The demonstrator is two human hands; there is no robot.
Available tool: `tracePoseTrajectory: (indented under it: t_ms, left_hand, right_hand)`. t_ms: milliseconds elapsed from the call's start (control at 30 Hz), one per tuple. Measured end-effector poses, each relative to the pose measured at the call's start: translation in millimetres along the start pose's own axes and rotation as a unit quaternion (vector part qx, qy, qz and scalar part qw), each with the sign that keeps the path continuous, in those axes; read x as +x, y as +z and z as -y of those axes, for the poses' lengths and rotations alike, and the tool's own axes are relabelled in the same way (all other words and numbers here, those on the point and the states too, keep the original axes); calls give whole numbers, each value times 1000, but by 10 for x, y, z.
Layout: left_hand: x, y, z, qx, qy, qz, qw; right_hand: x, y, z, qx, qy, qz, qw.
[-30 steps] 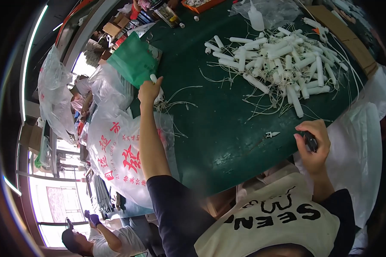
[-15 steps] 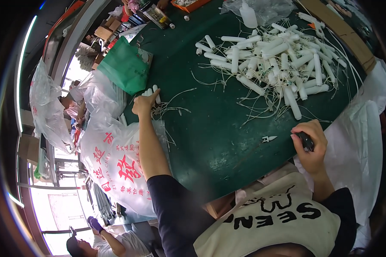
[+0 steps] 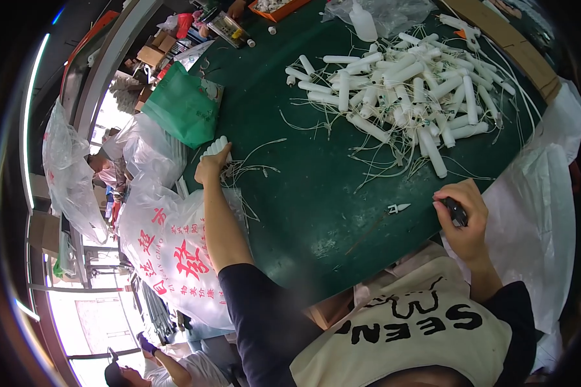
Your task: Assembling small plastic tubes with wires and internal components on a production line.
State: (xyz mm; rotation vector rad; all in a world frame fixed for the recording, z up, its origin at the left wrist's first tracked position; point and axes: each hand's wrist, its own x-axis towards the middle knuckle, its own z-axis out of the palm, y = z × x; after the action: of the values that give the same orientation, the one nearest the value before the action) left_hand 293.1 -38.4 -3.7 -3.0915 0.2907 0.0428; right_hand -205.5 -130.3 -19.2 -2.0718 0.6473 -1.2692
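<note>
My left hand (image 3: pixel 212 166) reaches to the far left of the table, its fingers closed around several white cylinders (image 3: pixel 217 144) lying side by side. Thin white wires (image 3: pixel 255 164) trail from them over the green tabletop. Close to the table's near right edge, my right hand (image 3: pixel 466 216) is wrapped around a small black object (image 3: pixel 457 211), mostly covered by the fingers, so its kind does not show. A small pointed white piece (image 3: pixel 399 208) lies just left of that hand. Beyond it spreads a heap of white cylinders with tangled wires (image 3: pixel 403 84).
A green bag (image 3: pixel 184 106) and a large printed plastic bag (image 3: pixel 174 251) crowd the left side. At the back stand a white squeeze bottle (image 3: pixel 363 24) and an orange tray (image 3: pixel 277 9). White sheeting (image 3: pixel 529 226) hangs at the right edge. Another person (image 3: pixel 174 371) sits lower left.
My left hand has shifted slightly left along with the cylinders under its fingers. The right hand keeps its grip nearly in place. The whole view has moved a little.
</note>
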Motion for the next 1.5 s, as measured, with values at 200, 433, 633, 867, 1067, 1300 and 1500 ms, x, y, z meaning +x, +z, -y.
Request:
tracePoseTrajectory:
  t_ms: [200,433,633,867,1067,1300,1500]
  left_hand:
    - [-95,-96,-22,9,10,-34,999]
    - [-540,-319,-588,21,263,-255,930]
    - [-1641,-266,-1513,-253,484,-106,831]
    - [-1644,-88,-1803,-206,413,62,885]
    - [-1609,-508,-1489,-318,344,174,866]
    - [-2432,-1409,-684,-556,394,37,731]
    - [-3269,-1314,-32,-582,475,146,644]
  right_hand:
    - [-21,-51,50,5,-13,8,1000]
    - [-92,-59,66,16,-17,6,1000]
    - [-131,-117,46,25,-23,9,999]
    - [-189,-190,93,34,-21,8,999]
    - [-209,-256,128,27,-36,7,999]
    - [-219,-301,192,61,-27,2,998]
    - [-177,-460,413,302,183,68,933]
